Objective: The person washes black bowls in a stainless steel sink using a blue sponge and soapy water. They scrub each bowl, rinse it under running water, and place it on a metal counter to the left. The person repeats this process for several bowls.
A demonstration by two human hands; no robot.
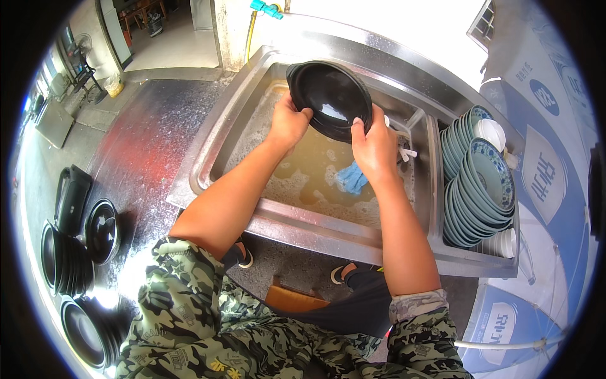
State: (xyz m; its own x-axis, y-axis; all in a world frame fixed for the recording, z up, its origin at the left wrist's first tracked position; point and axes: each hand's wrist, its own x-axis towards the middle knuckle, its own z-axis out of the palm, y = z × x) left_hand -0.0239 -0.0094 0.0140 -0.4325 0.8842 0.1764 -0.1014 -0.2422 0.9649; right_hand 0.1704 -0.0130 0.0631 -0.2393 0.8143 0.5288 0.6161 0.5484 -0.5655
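Observation:
Both hands hold a glossy black bowl (330,97) above a stainless-steel sink basin, its hollow side facing me. My left hand (289,121) grips the bowl's lower left rim, thumb over the edge. At the lower right rim, my right hand (374,142) pinches it with the thumb on the near side. Below lies cloudy, foamy water (303,166). A blue cloth (352,178) floats in it just left of my right wrist. White handles (407,154) of some utensils stick out near the basin's right side, partly behind my right hand.
Stacked blue-green patterned bowls (478,203) and white cups (504,244) fill the right compartment. Black bowls stand stacked (71,265) on the wet surface at the left, beside a black tray (73,199). The sink's steel front rim (312,232) lies beneath my forearms. A wooden stool (296,299) is below me.

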